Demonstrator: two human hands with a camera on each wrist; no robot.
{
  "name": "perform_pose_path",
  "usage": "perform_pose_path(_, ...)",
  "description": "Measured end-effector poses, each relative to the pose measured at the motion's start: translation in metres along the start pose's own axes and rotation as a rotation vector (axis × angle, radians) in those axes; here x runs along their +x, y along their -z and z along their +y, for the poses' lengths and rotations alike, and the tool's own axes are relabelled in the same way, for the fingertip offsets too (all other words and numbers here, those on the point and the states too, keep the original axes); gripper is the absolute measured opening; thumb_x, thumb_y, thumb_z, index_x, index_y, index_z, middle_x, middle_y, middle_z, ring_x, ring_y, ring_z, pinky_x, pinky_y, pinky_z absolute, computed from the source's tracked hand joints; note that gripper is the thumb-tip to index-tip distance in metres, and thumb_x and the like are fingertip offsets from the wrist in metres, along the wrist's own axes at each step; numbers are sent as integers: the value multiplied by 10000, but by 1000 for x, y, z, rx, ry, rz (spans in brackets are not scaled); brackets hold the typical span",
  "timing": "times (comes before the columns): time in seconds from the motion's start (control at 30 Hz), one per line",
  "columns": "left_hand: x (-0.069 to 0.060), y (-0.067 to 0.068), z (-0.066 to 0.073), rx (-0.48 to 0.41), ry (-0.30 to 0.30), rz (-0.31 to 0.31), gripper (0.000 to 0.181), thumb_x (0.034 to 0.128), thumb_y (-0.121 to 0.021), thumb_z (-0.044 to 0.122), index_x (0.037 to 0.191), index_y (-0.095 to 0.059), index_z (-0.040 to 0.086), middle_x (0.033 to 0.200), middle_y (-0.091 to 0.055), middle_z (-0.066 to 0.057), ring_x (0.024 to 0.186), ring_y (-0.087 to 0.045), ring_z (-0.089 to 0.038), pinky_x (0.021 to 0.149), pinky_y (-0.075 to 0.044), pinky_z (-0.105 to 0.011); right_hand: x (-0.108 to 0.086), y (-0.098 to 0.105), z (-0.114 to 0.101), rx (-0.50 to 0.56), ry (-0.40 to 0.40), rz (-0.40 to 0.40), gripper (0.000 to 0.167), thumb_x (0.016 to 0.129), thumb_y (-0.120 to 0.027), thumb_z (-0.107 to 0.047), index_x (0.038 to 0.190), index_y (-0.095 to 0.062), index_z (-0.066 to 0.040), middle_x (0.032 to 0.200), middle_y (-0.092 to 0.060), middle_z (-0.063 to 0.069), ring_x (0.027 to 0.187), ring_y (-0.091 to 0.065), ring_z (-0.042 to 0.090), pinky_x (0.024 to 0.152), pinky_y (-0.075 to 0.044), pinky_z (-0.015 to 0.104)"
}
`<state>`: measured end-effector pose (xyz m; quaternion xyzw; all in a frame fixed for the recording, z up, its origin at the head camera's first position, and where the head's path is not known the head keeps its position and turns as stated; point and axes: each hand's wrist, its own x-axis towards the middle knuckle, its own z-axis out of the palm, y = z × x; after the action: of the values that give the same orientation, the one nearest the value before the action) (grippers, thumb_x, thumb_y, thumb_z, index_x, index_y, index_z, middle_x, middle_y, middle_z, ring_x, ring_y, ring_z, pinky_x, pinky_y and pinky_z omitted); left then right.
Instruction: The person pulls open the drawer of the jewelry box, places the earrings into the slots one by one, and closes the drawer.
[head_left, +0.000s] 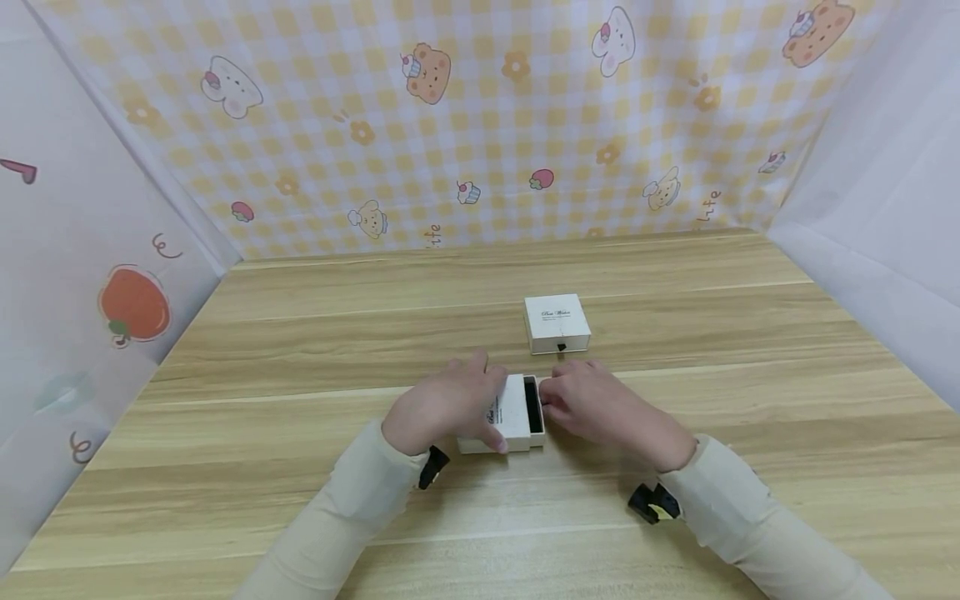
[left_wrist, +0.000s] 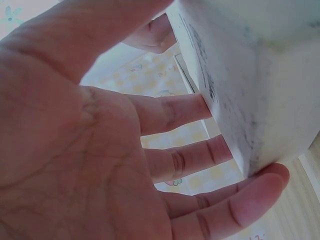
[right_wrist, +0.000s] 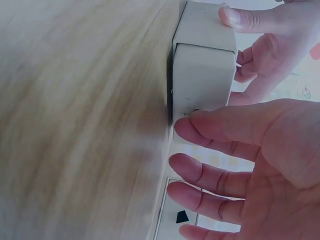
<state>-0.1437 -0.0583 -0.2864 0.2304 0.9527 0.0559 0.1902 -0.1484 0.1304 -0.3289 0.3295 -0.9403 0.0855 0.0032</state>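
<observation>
A white drawer-style gift box [head_left: 514, 410] lies on the table with its inner drawer [head_left: 537, 439] partly out to the right, showing a black interior. My left hand [head_left: 448, 406] grips the outer sleeve from the left, thumb on the near side and fingers across the far side. At the drawer's front, my right hand [head_left: 588, 407] pinches with thumb and index finger. In the right wrist view, the fingertips meet against the drawer front [right_wrist: 202, 75], and a tiny dark bit of the pull tab [right_wrist: 196, 110] shows there; the rest is hidden. The other right fingers are spread loosely.
A second white box [head_left: 557, 318], closed, with printed lettering and a small black tab [head_left: 562, 347], stands just behind the hands. Under everything is a wood-grain table [head_left: 300, 350]. A yellow checked cloth [head_left: 480, 125] hangs at the back, with white cloth at both sides.
</observation>
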Motion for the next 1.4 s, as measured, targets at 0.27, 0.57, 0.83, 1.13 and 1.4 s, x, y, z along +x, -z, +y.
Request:
perform_pose_path(0.27, 0, 0, 0, 5, -15, 4, 593, 658, -822, 374, 1080, -526, 82, 944, -418, -34, 799, -448, -189, 642, -408, -279, 0, 0, 1, 9, 8, 10, 97, 844, -658, -205, 751, -630, -203, 750, -554, -58, 757, -520, 135, 740, -423, 382)
perform_pose_path(0.57, 0, 0, -1, 16, -23, 5, 586, 664, -816, 387, 1068, -522, 80, 948, -416, -40, 788, -452, -192, 648, -414, -284, 1, -2, -2, 26, -1, 6, 48, 839, -662, -205, 793, -651, -211, 738, -536, -65, 732, -491, 124, 689, -356, 319)
perform_pose_path(0.83, 0, -1, -2, 8, -18, 3, 594, 663, -814, 392, 1079, -523, 84, 956, -418, -40, 794, -454, -193, 643, -416, -290, 2, -4, -2, 35, 17, 6, 58, 848, -654, -227, 794, -639, -210, 736, -529, -64, 739, -488, 132, 676, -344, 306)
perform_pose_path(1.13, 1, -2, -1, -10, -7, 7, 650, 653, -825, 375, 1148, -529, 75, 960, -430, -35, 794, -458, -186, 629, -411, -271, 1, -5, -3, 51, 30, -3, 51, 875, -631, -231, 862, -665, -196, 776, -559, -60, 780, -504, 137, 710, -358, 330)
perform_pose_path(1.4, 1, -2, -1, 0, -8, 6, 644, 657, -823, 379, 1142, -529, 74, 965, -430, -36, 800, -457, -188, 633, -410, -274, 2, -6, -3, 36, 35, -4, 41, 868, -639, -230, 857, -664, -199, 776, -555, -63, 792, -513, 140, 730, -377, 356)
